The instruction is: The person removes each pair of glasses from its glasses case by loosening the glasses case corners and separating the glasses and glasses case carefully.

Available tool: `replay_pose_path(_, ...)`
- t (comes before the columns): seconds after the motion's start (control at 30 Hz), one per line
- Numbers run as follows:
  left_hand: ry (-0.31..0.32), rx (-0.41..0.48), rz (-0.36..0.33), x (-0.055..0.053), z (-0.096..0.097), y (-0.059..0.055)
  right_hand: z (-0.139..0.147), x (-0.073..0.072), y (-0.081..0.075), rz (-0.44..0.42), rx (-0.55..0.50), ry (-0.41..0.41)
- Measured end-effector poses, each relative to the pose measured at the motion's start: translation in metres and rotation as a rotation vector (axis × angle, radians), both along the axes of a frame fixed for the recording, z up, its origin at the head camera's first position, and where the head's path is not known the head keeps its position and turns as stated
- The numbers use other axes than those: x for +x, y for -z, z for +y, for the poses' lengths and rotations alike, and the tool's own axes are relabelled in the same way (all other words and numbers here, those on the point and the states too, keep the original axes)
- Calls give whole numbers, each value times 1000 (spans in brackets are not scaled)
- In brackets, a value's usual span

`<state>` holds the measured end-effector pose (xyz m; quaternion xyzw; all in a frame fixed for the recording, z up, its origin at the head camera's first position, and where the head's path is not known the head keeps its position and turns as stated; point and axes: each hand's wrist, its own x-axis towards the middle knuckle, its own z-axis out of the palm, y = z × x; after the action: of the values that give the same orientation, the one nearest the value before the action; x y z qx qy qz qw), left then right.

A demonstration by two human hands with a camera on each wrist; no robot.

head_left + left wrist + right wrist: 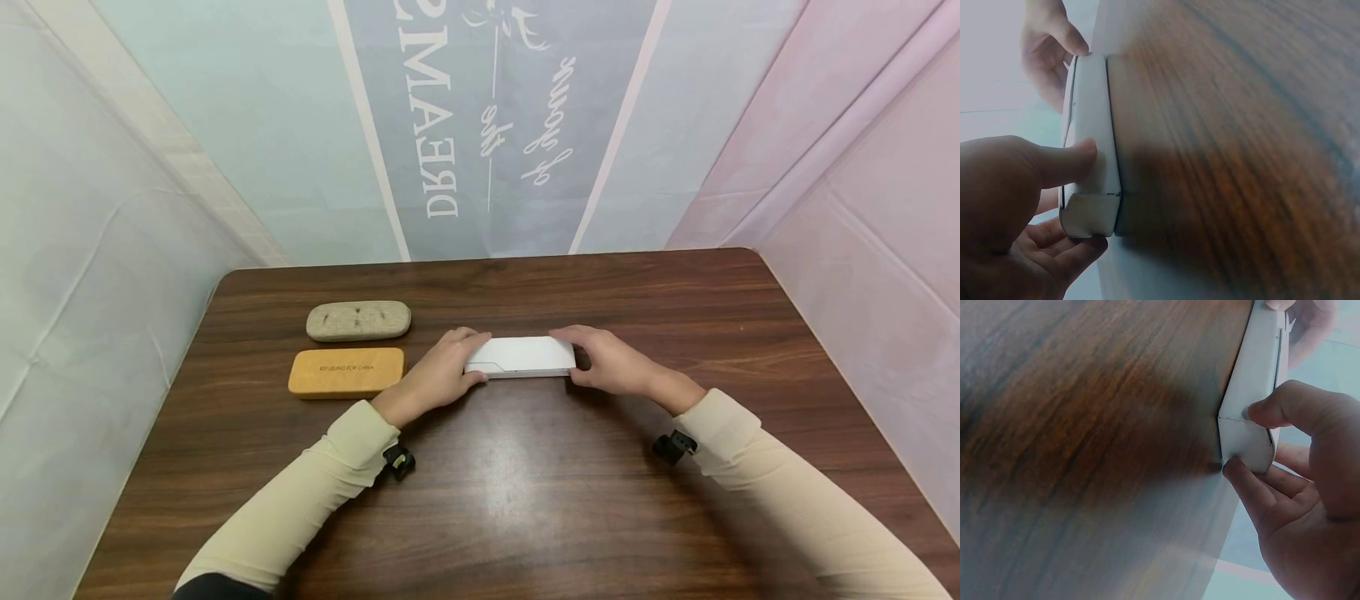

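A long white box [521, 354] with a thin seam along its near side lies in the middle of the table, between both hands. My left hand [442, 367] grips its left end, thumb on the near side and fingers round the far side. The right hand [611, 362] holds the opposite end the same way. In the left wrist view, the left thumb presses the long side of the white box [1091, 119] while fingertips touch its end. The right wrist view shows the right thumb and fingers about the corner of the box [1247, 434], close over the wood.
Left of the left hand lies a yellow-tan case [345, 372] printed with dark lettering. Behind it sits a beige fabric case [358, 321] with dark marks. The brown wooden table [510, 517] backs onto a hanging printed cloth [510, 125], with pale cloth at both sides.
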<state>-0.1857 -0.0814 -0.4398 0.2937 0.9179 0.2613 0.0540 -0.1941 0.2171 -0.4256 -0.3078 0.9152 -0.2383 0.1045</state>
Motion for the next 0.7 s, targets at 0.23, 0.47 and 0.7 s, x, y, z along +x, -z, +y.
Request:
replay_pose_path(0.23,-12,24,-46,-4,-1,0,-2,-6,-3,18,58,-9)
replay_pose_path(0.47,-37,33,-109,-6,1,-4,-4,-12,-10,29,112,-41)
replay_pose_path(0.7,-68,20,-162,-10,3,-6,-6,-22,-19,-54,131,-58)
